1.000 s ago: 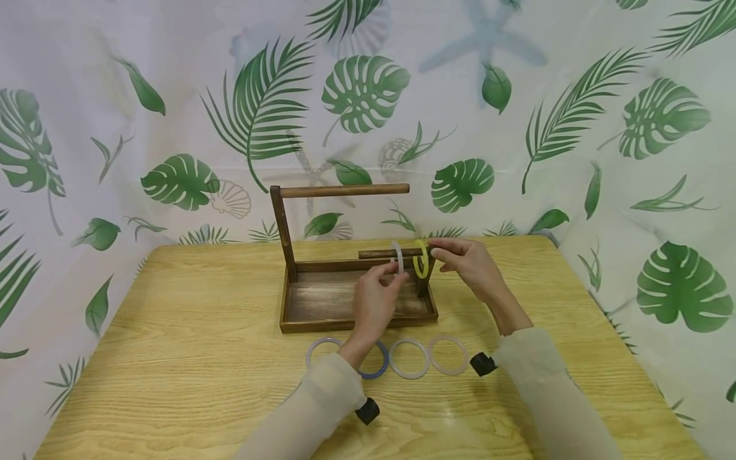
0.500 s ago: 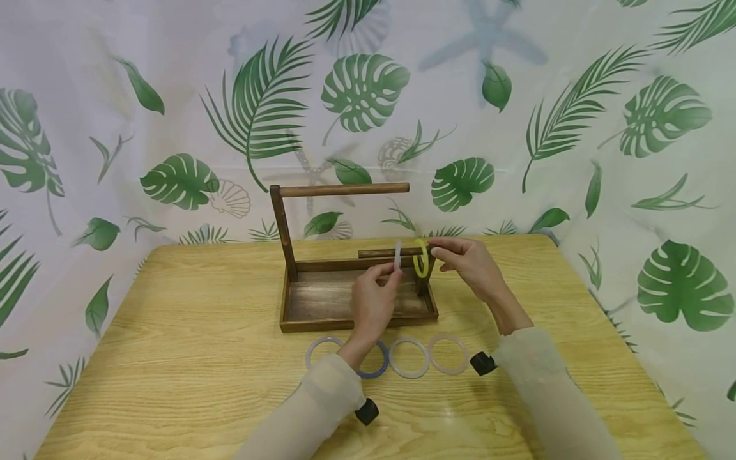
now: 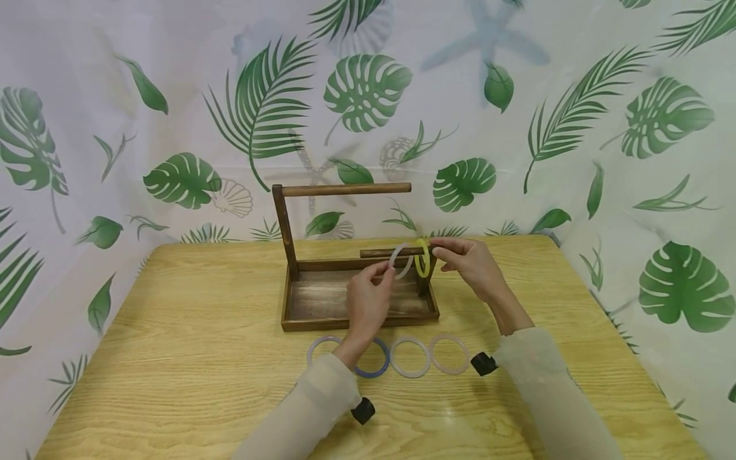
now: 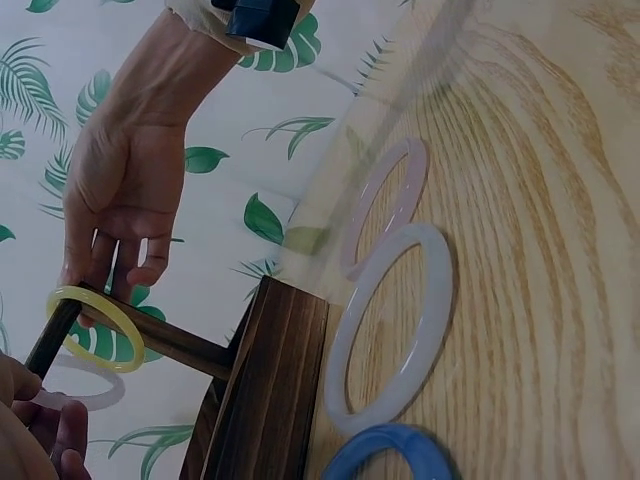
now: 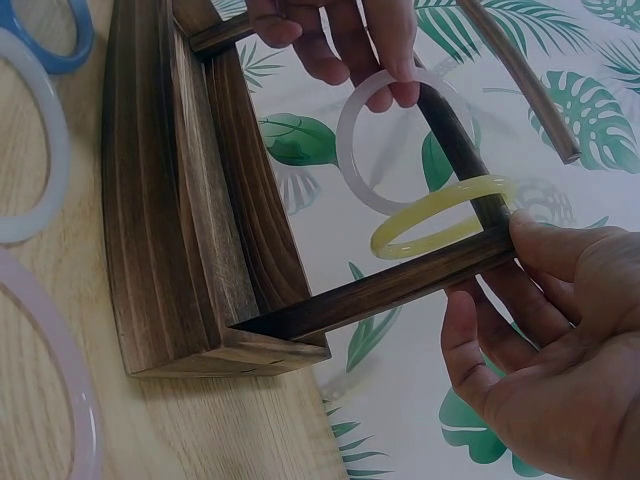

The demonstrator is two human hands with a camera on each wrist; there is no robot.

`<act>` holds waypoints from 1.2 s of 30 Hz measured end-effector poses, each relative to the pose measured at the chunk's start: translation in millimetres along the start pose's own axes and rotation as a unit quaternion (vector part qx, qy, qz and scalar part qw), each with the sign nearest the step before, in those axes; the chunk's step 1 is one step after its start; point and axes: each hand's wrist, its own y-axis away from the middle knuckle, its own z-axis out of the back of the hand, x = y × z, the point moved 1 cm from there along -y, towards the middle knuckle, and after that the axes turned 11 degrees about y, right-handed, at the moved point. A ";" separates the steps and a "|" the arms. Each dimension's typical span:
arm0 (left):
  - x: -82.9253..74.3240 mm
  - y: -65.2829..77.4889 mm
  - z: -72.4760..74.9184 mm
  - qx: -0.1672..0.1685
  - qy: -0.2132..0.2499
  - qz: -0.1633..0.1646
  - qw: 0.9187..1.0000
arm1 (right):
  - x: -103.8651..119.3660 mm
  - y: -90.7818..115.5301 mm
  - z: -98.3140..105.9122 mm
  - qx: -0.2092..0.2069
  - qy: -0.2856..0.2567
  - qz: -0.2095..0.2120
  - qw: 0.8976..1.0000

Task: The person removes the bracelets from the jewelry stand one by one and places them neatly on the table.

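Observation:
A dark wooden stand (image 3: 359, 324) has a tray base and a low rod (image 3: 376, 253) on a short post (image 5: 400, 285). My left hand (image 3: 368, 300) pinches a translucent white bangle (image 5: 346, 165) between thumb and fingers at the rod. In the right wrist view the rod crosses the bangle's opening. To its right a yellow bangle (image 3: 426, 262) hangs around the rod, close to the post. My right hand (image 3: 471, 271) grips the top corner of the post, thumb on one side and fingers on the other, right beside the yellow bangle.
In front of the stand a row of bangles lies on the wooden table (image 3: 190, 358): lavender (image 3: 311, 348), blue (image 3: 387, 359), white (image 3: 428, 363) and pink (image 3: 467, 354). My left forearm partly covers the first two. A taller rod (image 3: 345, 190) juts rightward above the tray.
The white bangle has turned from nearly edge-on to a more open oval in the head view. My left hand has shifted slightly left; my right hand stays on the post.

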 end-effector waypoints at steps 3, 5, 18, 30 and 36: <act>0.5 -0.8 1.8 0.000 -0.004 -0.003 1.000 | -0.3 0.0 0.0 0.000 -0.002 0.000 1.000; 1.0 -1.0 3.5 0.001 -0.002 -0.005 1.000 | -0.6 -0.1 0.1 0.000 -0.001 -0.001 1.000; 3.4 -3.5 20.4 0.011 0.016 0.001 1.000 | 0.0 0.3 1.0 0.005 0.003 -0.001 1.000; 5.9 -4.5 31.8 0.003 0.015 0.017 1.000 | -0.6 -0.3 0.0 0.004 0.000 -0.005 1.000; 6.1 -4.3 36.7 0.005 0.029 0.012 1.000 | -1.7 -1.4 -0.4 0.004 0.000 -0.005 1.000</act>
